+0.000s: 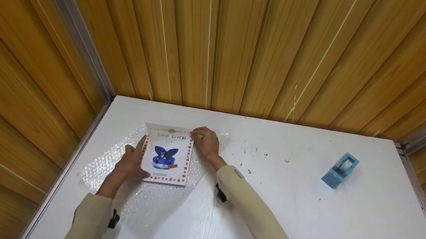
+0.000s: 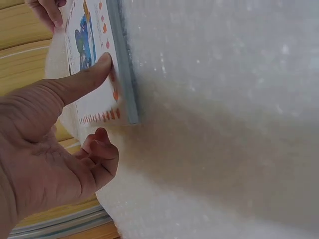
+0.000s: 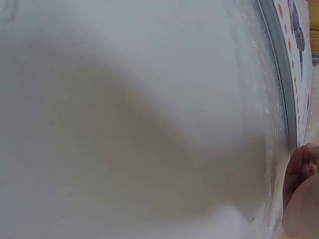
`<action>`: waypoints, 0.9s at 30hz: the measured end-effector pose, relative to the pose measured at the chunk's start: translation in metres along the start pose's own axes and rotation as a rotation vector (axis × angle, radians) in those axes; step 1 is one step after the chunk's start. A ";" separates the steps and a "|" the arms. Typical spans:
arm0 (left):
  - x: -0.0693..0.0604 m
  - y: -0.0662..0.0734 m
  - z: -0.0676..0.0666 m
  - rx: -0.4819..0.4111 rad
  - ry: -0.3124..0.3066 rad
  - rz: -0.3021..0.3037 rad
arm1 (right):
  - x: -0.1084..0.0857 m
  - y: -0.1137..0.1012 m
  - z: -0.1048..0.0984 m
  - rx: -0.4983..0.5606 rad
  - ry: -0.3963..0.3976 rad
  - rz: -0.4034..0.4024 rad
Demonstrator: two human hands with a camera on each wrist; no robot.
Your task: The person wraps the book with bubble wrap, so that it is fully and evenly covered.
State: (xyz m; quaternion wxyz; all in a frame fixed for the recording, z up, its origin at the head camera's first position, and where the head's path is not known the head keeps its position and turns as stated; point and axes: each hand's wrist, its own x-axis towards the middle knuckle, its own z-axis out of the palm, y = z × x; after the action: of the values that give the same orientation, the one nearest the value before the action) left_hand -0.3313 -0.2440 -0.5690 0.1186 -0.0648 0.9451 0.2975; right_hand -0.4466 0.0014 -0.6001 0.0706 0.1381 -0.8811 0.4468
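A book (image 1: 167, 156) with a blue butterfly picture and a red-patterned border lies cover up on a sheet of bubble wrap (image 1: 109, 159). A pale strip of the wrap seems to lie over its top edge. My left hand (image 1: 131, 162) is spread at the book's left side; in the left wrist view its thumb (image 2: 84, 82) rests straight on the cover and its other fingers bend beyond the corner. At the top right corner my right hand (image 1: 206, 143) pinches the wrap's edge with its fingertips; in the right wrist view the hand (image 3: 301, 194) is partly cut off.
A blue tape dispenser (image 1: 340, 170) stands on the right part of the white table (image 1: 267, 209). Small dark scraps (image 1: 249, 171) lie between it and the wrap. Wood-look walls (image 1: 239, 45) border the table at the back and sides.
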 end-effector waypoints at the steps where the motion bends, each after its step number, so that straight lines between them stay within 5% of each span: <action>1: 0.002 0.004 -0.001 0.032 -0.004 0.012 | 0.000 0.000 -0.001 0.001 0.002 -0.009; 5: 0.004 0.013 -0.006 0.116 -0.058 0.029 | -0.001 0.002 -0.003 0.001 0.003 -0.031; 10: 0.001 0.013 -0.011 0.094 -0.130 0.035 | -0.003 0.006 -0.004 0.007 -0.008 -0.037; 19: -0.002 0.010 -0.011 0.125 -0.131 0.063 | -0.008 0.002 -0.010 0.012 -0.043 -0.052; 27: -0.001 0.016 -0.009 0.410 -0.076 0.073 | -0.030 -0.004 -0.032 0.136 -0.159 -0.079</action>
State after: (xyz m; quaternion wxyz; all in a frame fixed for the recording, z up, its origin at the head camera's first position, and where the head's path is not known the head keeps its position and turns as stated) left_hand -0.3346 -0.2359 -0.5526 0.1540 0.0064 0.9824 0.1051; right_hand -0.4163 0.0301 -0.5856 0.0087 0.2123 -0.8454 0.4901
